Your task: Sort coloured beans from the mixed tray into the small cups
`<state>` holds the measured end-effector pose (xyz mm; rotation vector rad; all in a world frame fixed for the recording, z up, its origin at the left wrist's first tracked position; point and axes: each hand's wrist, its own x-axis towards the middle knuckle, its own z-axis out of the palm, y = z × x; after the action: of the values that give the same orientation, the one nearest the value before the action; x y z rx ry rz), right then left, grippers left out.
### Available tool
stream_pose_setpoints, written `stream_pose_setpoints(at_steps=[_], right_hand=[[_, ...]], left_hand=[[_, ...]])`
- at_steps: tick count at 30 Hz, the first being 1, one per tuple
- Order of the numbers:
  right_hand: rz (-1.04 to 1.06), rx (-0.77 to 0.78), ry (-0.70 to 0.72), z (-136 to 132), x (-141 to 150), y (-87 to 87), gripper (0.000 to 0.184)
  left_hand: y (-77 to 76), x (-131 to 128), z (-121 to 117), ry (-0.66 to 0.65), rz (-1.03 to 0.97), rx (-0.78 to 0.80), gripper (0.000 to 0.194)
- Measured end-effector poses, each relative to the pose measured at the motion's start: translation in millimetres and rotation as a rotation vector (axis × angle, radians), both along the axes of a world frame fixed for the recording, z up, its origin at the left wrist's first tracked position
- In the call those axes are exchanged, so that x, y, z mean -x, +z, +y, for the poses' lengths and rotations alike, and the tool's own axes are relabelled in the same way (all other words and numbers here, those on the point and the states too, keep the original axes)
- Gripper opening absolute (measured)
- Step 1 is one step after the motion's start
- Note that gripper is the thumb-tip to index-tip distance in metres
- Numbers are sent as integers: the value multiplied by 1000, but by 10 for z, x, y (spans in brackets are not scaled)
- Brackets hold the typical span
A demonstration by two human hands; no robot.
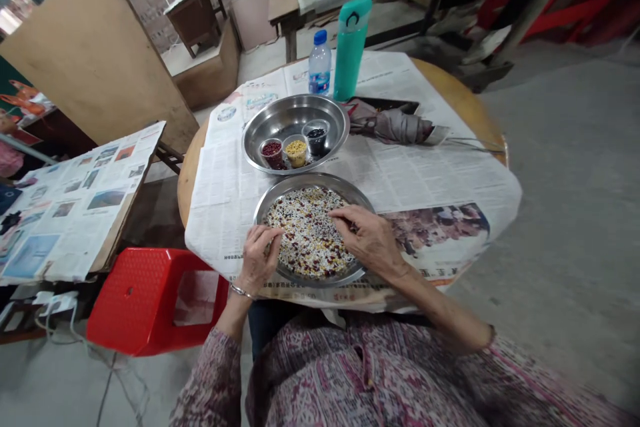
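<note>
A shallow metal basin (320,179) in front of me holds a spread mix of white grains and dark red, yellow and black beans (310,233). Over its left rim is my left hand (259,257), thumb and fingertips pinched together. My right hand (369,241) reaches over the right side, its thumb and forefinger closed just above the mix. Whatever either pinch holds is too small to make out. Behind stands a deeper metal basin (257,130) with three clear plastic cups: red beans (272,153), yellow beans (295,152) and black beans (316,140).
Newspaper (220,180) covers the round wooden table. At the back stand a water bottle (320,67) and a teal flask (353,47). A folded grey umbrella (395,125) lies to the right. A red stool (150,293) and a newspaper-covered side table (95,213) are at left.
</note>
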<state>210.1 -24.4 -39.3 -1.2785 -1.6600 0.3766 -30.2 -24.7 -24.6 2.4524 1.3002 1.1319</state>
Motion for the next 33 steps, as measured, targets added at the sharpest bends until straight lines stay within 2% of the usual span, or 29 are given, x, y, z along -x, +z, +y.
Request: stream_pose_setpoints(at_steps=[2,6,9,12,18,23,27,30,33], right_hand=[[-65,50,132,-21,-42,26,17],[-301,195,539,-130,-75,80,18],[-454,240,703,-204,49,75,18],[-519,235,698,-168,256,54,18],[-435,92,373,201,451,64,25],[-420,29,265,481,629,81,19],[-501,34,358,535,867,63,22],[-570,43,552,448,933,109,19],[-621,14,761,306,843,220,13]], left_hand=[[-73,-3,-18,26,-57,-10,13],[-147,-1,-9,32,-92,8,16],[-161,17,-13,25,-108,4,18],[-163,30,-30,34,-127,35,21],[-162,37,-45,34,-206,43,23],[-168,37,-41,36,-231,38,23],[-189,35,-36,79,-202,24,21],[-201,37,-37,95,-185,28,21],[-188,35,-45,94,-184,34,20]])
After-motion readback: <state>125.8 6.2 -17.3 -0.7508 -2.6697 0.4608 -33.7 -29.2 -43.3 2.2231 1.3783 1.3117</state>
